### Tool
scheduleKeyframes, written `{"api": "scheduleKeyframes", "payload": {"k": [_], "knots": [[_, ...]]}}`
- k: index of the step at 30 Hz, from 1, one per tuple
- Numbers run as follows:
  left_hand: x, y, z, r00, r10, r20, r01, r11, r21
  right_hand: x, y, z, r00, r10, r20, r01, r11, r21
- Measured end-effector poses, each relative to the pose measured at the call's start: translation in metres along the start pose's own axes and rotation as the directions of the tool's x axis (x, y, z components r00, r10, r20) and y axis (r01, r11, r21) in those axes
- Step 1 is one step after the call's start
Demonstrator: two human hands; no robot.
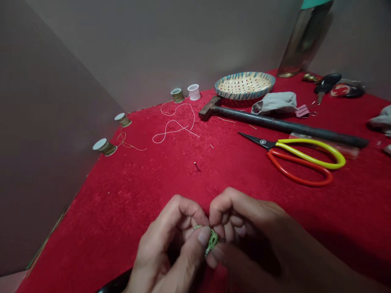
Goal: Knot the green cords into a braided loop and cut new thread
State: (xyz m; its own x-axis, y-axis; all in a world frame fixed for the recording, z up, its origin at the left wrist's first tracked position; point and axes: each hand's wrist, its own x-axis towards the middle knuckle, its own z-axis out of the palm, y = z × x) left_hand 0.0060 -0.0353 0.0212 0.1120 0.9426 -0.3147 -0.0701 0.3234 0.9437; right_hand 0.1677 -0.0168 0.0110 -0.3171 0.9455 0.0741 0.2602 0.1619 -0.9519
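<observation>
My left hand (pixel 171 248) and my right hand (pixel 244 228) meet low in the middle of the view, over the red cloth. Both have curled fingers pinched together on a small green woven cord piece (pixel 211 242), which shows between the left thumb and the right fingertips. Most of that piece is hidden by my fingers. A small dark nail (pixel 197 166) lies on the cloth a little beyond my hands.
On the red cloth (pixel 128 195) lie scissors with yellow and red handles (pixel 301 160), a hammer (pixel 275 122), a woven basket (pixel 244 84), a grey rag (pixel 276 101), loose white thread (pixel 175 124), several thread spools (pixel 105 146) by the wall, and a bottle (pixel 302 40) at the back.
</observation>
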Motion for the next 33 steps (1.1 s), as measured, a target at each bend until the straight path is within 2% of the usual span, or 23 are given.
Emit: {"api": "scheduleKeyframes", "payload": {"k": [4, 7, 10, 12, 14, 18, 20, 23, 28, 33], "knots": [[0.001, 0.001, 0.002, 0.999, -0.037, -0.004, 0.037, 0.996, -0.086, -0.001, -0.004, 0.000, 0.999, 0.040, 0.025, -0.040, 0.999, -0.002], [0.002, 0.004, 0.003, 0.991, -0.133, -0.022, 0.124, 0.965, -0.230, 0.001, -0.005, -0.002, 0.993, 0.061, 0.101, -0.062, 0.998, 0.004], [0.005, 0.006, 0.003, 0.973, -0.219, -0.074, 0.189, 0.937, -0.296, 0.006, -0.003, -0.004, 0.981, 0.099, 0.167, -0.107, 0.993, 0.040], [0.006, 0.006, 0.002, 0.974, -0.212, -0.083, 0.180, 0.939, -0.292, 0.010, -0.001, -0.004, 0.973, 0.116, 0.200, -0.134, 0.988, 0.080], [0.007, 0.005, 0.001, 0.982, -0.187, -0.026, 0.173, 0.946, -0.273, 0.013, 0.002, -0.005, 0.957, 0.151, 0.248, -0.195, 0.966, 0.167], [0.006, 0.004, 0.001, 0.986, -0.160, 0.038, 0.164, 0.977, -0.134, 0.016, 0.003, -0.008, 0.897, 0.283, 0.339, -0.394, 0.861, 0.323], [0.006, 0.004, 0.001, 0.990, -0.137, 0.026, 0.139, 0.985, -0.099, 0.017, 0.002, -0.010, 0.886, 0.288, 0.363, -0.424, 0.818, 0.387], [0.007, 0.002, -0.002, 0.995, -0.104, -0.001, 0.104, 0.989, -0.106, 0.017, 0.001, -0.013, 0.905, 0.249, 0.345, -0.398, 0.783, 0.479], [0.010, -0.004, -0.008, 0.996, -0.085, 0.004, 0.085, 0.984, -0.159, 0.016, 0.006, -0.014, 0.926, 0.245, 0.287, -0.363, 0.786, 0.500], [0.010, -0.005, -0.010, 0.996, -0.086, -0.029, 0.079, 0.981, -0.177, 0.016, 0.012, -0.008, 0.924, 0.265, 0.275, -0.376, 0.760, 0.531]]}}
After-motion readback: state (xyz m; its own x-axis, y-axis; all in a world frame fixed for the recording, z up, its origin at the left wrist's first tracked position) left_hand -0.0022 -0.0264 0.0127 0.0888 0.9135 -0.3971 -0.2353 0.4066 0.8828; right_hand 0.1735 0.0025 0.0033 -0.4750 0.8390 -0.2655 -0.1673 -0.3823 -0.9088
